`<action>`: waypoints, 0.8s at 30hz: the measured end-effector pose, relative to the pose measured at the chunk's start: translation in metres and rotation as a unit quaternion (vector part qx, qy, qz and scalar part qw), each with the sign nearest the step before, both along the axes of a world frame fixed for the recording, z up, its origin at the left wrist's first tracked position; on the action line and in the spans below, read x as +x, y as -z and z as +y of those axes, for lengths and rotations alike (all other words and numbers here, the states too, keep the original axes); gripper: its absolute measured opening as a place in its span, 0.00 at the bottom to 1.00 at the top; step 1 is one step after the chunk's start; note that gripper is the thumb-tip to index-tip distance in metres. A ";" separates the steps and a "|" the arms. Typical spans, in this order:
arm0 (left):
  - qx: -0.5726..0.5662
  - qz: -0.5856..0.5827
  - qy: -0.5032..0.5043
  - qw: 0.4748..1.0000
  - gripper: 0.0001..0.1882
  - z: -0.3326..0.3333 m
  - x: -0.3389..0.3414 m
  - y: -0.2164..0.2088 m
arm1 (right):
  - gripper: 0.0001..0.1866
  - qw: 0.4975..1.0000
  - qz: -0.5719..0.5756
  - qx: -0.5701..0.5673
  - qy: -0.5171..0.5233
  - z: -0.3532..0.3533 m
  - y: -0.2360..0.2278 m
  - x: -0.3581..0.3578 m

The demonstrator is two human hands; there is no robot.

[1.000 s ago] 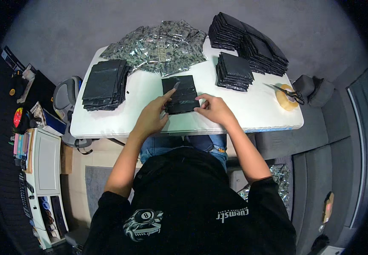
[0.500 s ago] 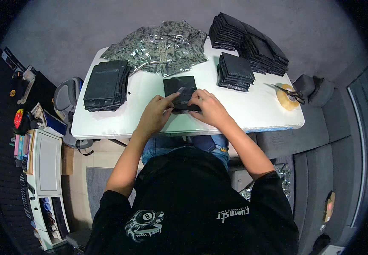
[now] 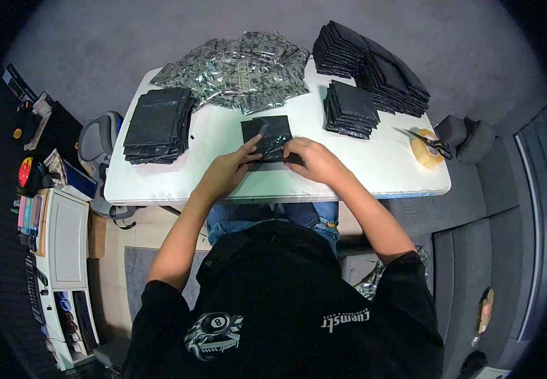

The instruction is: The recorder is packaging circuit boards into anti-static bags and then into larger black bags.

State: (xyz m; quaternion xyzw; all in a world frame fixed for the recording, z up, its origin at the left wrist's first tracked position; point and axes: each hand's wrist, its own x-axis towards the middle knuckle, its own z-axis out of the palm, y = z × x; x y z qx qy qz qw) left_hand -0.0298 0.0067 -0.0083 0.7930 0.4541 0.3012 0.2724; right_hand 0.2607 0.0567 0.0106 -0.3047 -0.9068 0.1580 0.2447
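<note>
A small, shiny black plastic packet [image 3: 269, 129] lies flat on the white table near its front edge. My left hand [image 3: 228, 172] reaches its lower left part, fingers stretched out and the index fingertip resting on the plastic. At the packet's right edge, my right hand [image 3: 314, 159] has its fingers bent and pinched at the border. My right fingertips are partly hidden behind the hand. A stack of flat black plastic packets [image 3: 158, 125] stands to the left, and a smaller stack of black packets [image 3: 351, 107] to the right.
Clear-wrapped camouflage-patterned packages [image 3: 238, 72] lie along the far edge of the white table [image 3: 216, 136]. Taller piles of black packets [image 3: 381, 66] stand at the far right. Scissors [image 3: 436, 146] rest on a tape roll [image 3: 426, 155]. A grey sofa [image 3: 456, 196] adjoins the right.
Both hands have shifted only slightly at the packet. My left index finger now lies straighter over the plastic, and my right fingers are curled a little tighter at its right edge.
</note>
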 end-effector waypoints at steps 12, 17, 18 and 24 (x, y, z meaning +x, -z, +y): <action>-0.070 -0.068 -0.050 0.994 0.42 0.000 -0.002 -0.007 | 0.08 0.998 0.022 0.034 -0.050 0.014 0.018 0.012; -0.086 -0.138 -0.114 0.980 0.42 0.009 -0.001 0.000 | 0.09 0.987 0.078 -0.131 0.049 0.028 0.029 0.009; -0.090 -0.173 -0.143 0.970 0.41 0.011 0.002 0.002 | 0.10 0.980 0.099 -0.147 0.087 0.030 0.035 0.008; -0.060 -0.186 -0.251 0.948 0.35 0.020 0.019 0.002 | 0.10 0.956 0.156 -0.175 0.175 0.039 0.045 -0.004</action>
